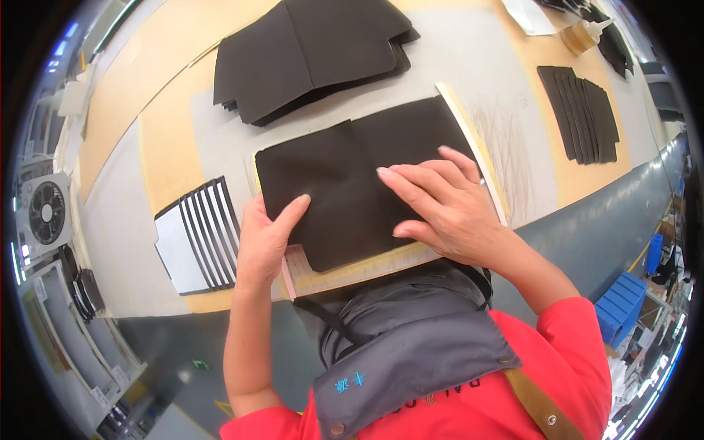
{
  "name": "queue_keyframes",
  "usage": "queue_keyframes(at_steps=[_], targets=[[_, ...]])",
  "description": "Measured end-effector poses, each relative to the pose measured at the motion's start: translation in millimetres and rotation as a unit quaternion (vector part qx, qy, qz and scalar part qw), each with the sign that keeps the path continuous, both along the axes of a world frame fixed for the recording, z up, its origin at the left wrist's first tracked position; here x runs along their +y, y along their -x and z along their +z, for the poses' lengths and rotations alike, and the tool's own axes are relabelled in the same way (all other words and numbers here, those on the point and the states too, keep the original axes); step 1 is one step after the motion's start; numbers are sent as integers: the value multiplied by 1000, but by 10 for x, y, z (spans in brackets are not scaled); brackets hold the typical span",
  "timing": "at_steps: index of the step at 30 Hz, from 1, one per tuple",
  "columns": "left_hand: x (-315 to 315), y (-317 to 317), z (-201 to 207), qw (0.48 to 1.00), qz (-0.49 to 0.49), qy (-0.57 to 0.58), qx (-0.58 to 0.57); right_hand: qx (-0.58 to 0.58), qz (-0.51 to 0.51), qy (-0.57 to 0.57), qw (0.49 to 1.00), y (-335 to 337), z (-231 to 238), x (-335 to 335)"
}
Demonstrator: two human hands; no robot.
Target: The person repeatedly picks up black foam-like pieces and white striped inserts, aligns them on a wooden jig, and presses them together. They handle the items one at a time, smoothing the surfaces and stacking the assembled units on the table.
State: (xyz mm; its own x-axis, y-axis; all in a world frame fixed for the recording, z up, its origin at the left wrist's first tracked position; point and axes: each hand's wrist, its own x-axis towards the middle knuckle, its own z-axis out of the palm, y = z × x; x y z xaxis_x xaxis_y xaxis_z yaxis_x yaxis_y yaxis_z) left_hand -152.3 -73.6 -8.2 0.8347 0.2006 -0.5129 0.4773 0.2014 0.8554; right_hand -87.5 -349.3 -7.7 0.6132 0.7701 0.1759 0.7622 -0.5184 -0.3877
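A black folded panel [334, 213], leather-like with a crease down its middle, lies in front of me on a pale board. My left hand [262, 238] grips its left edge, the thumb on top and the other fingers mostly hidden at the edge. On the panel's right half rests my right hand [451, 209], fingers apart and stretched out, holding nothing. A raised cream strip [469, 147] runs along the panel's right side. Beyond the panel sits a stack of similar black panels [304, 55].
Left of the panel lie overlapping white pieces with black edges [196, 238]. Several small black pieces [579, 114] fan out at the right. A yellowish squeeze bottle [583, 35] stands far right. A fan [48, 213] and a blue crate [620, 308] are beyond the table.
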Motion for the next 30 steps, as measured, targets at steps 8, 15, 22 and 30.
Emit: queue_keyframes(at_steps=[8, 15, 22, 30], targets=[[-10, 7, -18, 1000, -9, -23, -11, -90, -20, -47, 995, -324, -261, 403], [3, 2, 19, 999, -26, -32, 10, -53, -27, -29, 998, -334, -298, 419], [-3, -19, 58, 998, -26, -46, 39, -42, -33, -19, 998, -337, -298, 438], [1, -18, 58, 998, -16, -32, 49, -42, -34, -12, 998, -341, -291, 446]])
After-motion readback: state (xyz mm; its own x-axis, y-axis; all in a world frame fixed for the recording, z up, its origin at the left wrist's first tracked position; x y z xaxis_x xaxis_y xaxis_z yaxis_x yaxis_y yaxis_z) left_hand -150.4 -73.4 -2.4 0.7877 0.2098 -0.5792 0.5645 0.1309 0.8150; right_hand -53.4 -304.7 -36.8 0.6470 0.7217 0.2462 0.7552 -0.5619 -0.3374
